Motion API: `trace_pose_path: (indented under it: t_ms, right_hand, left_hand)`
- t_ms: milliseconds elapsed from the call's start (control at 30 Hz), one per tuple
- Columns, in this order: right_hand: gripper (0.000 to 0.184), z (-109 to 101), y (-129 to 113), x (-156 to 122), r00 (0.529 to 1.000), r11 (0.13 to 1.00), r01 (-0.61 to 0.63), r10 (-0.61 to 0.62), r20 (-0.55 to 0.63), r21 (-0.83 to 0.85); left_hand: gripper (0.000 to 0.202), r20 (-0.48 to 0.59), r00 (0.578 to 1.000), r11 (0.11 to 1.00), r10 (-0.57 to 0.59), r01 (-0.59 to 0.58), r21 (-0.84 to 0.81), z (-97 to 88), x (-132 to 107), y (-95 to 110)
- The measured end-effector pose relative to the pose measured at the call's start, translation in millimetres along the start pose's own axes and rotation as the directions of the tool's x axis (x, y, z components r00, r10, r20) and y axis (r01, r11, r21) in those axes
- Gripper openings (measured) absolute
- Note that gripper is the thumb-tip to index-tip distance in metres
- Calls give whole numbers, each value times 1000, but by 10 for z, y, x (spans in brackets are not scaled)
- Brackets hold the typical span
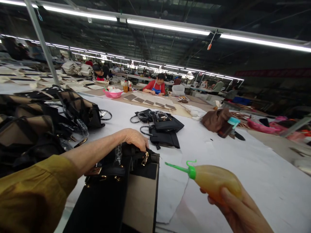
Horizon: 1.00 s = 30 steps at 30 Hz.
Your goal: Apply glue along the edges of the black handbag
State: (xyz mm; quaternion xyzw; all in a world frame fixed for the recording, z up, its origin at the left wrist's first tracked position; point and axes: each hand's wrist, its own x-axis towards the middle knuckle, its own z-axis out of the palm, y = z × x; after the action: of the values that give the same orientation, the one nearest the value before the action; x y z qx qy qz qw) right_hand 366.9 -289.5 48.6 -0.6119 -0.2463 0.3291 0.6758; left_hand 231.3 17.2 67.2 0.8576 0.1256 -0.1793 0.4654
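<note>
A black handbag (102, 194) lies in front of me, its beige inner panel (141, 191) facing up. At the bag's far edge my left hand (137, 139) is closed on the black fabric beside a gold zipper pull (145, 158); its fingertips are partly hidden. Clear plastic wraps part of the bag's handle. On the right, my right hand (233, 200) grips a squeeze bottle (216, 181) of yellowish liquid. The bottle has a green cap and a long green nozzle that points left toward the bag, apart from it.
Black bags (48, 123) crowd the left of the white-covered table (243, 161). Several smaller black bags (165, 126) lie ahead. A brown cloth (215, 119) and a dark bottle with a teal cap (228, 127) lie at right. Across the table sits a person in red (155, 85).
</note>
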Motion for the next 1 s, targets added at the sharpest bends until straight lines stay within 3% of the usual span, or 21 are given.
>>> trace_pose_path:
  t_ms: [133,267,500,800,1000]
  right_hand:
    - [49,18,5,22,996,988,81,-85,-25,-129]
    - [56,84,9,9,989,952,96,-125,-82,-292]
    - [44,215,-66,-33,958,845,224,-283,-50,-486]
    - [44,165,3,-23,951,781,279,-304,49,-559]
    - [42,199,-16,-12,952,786,274,-303,41,-554]
  left_hand:
    - [14,195,978,997,-78,72,39,42,55,-32]
    - [13,265,956,991,-127,114,64,101,88,-38]
    - [15,286,932,974,-223,200,109,179,99,-15]
    - [15,293,918,963,-267,241,122,237,88,0]
    - [15,294,920,965,-259,232,122,240,84,7]
